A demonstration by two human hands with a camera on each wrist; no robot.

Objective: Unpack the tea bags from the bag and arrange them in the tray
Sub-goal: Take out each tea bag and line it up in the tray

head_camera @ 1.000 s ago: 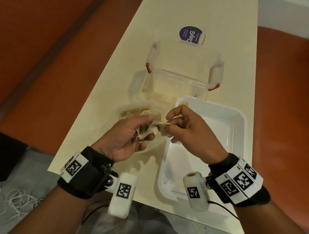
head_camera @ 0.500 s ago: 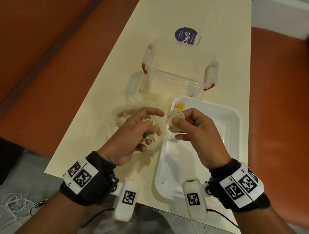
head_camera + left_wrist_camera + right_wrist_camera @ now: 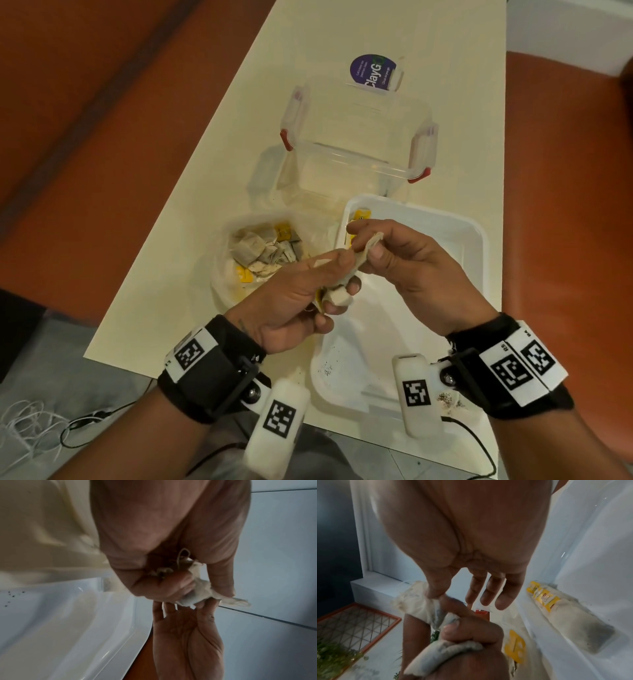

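A clear plastic bag (image 3: 236,274) with several tea bags (image 3: 263,253) lies open on the table, left of the white tray (image 3: 472,246). My left hand (image 3: 339,274) hovers over the tray's left rim and grips a small bunch of tea bags (image 3: 340,297). The left wrist view shows that bunch (image 3: 197,592) crumpled under the curled fingers. My right hand (image 3: 366,243) pinches one tea bag (image 3: 372,240) between thumb and forefinger, and its other end is still in the left hand. One tea bag with a yellow tag (image 3: 565,615) lies in the tray's far left corner.
A clear box with red clips (image 3: 356,137) stands behind the tray, and its lid with a purple label (image 3: 373,72) lies beyond it. Dark tea dust (image 3: 325,370) speckles the tray's near end. The table's near edge runs just under my wrists.
The right hand let go of a tea bag in the tray's far corner and now pinches another. The left hand moved right from the bag toward the tray with its bunch.
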